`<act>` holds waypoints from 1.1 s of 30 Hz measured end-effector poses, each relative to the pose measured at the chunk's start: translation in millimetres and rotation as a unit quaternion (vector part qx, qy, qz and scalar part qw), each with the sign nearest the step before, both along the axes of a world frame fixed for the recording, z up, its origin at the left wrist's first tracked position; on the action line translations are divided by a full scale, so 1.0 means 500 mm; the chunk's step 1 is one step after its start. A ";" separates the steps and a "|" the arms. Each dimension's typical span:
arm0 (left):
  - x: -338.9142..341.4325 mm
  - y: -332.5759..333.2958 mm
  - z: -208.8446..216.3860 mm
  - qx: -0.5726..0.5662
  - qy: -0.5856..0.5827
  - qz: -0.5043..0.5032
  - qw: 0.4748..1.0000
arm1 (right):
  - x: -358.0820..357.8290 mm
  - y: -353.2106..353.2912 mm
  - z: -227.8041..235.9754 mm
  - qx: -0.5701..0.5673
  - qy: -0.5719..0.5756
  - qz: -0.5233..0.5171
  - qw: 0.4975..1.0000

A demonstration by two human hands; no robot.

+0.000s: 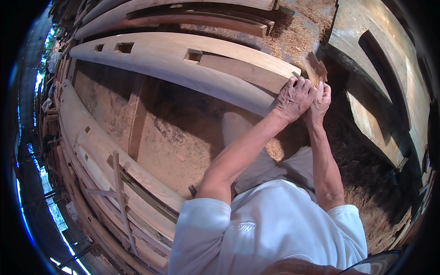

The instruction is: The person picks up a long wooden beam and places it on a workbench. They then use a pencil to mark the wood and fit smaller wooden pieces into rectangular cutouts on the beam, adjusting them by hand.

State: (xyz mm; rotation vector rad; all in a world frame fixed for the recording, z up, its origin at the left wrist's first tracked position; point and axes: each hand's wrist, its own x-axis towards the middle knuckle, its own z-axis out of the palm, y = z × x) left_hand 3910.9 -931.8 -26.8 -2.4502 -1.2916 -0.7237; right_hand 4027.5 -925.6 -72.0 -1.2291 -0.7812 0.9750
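Note:
A long, curved, pale timber beam [174, 43] with several square mortises cut through it runs across the upper middle. At its right end my left hand [294, 98] is closed, its fingers curled over the end of the wood. My right hand [318, 104] is pressed against it on the right, fingers bent into a pinch. A rough, splintered piece of brown wood [316, 69] stands just beyond my fingertips and seems to touch them. What either hand grips, if anything, is hidden by the fingers.
More shaped beams [197, 20] lie behind, and others [117, 156] are stacked at the left with a thin upright stick [120, 192] across them. Big slabs [366, 41] stand at the right, a dark curved strip [387, 75] on top. Wood shavings [298, 27] cover the ground.

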 end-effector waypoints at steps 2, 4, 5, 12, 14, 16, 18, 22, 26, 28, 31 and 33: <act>0.002 0.000 0.003 -0.009 0.001 0.001 1.000 | -0.003 -0.002 0.006 0.000 0.022 0.001 1.000; -0.002 0.003 0.005 0.000 -0.003 0.000 1.000 | -0.014 -0.009 0.027 0.003 0.051 0.001 0.999; 0.001 0.002 0.006 0.005 -0.005 -0.003 1.000 | -0.011 -0.008 0.021 0.002 0.045 0.004 0.999; -0.006 -0.003 0.005 -0.015 -0.015 -0.010 1.000 | -0.006 -0.011 -0.006 -0.004 0.033 0.011 0.999; -0.001 0.000 0.006 -0.015 -0.024 -0.020 0.999 | -0.005 -0.011 0.007 -0.001 0.043 0.014 0.999; -0.004 0.005 0.006 -0.004 -0.007 -0.010 1.000 | -0.001 -0.005 0.027 0.000 0.061 0.012 0.998; 0.004 0.006 0.014 0.006 -0.014 -0.012 1.000 | 0.017 0.013 0.056 0.008 -0.001 0.015 1.000; -0.009 0.003 0.017 -0.001 -0.021 -0.018 1.000 | 0.079 0.046 0.133 0.021 -0.319 0.114 0.940; -0.012 -0.003 0.008 -0.005 -0.017 -0.015 1.000 | 0.107 0.074 0.210 0.063 -0.389 0.202 0.897; -0.010 -0.001 0.013 -0.002 -0.012 -0.018 1.000 | 0.120 0.099 0.235 0.085 -0.456 0.275 0.842; -0.012 -0.001 0.007 0.024 -0.022 -0.023 0.999 | 0.100 0.142 0.255 0.116 -0.480 0.372 0.786; -0.008 -0.001 0.003 0.032 -0.033 -0.020 0.999 | 0.082 0.170 0.266 0.115 -0.497 0.406 0.758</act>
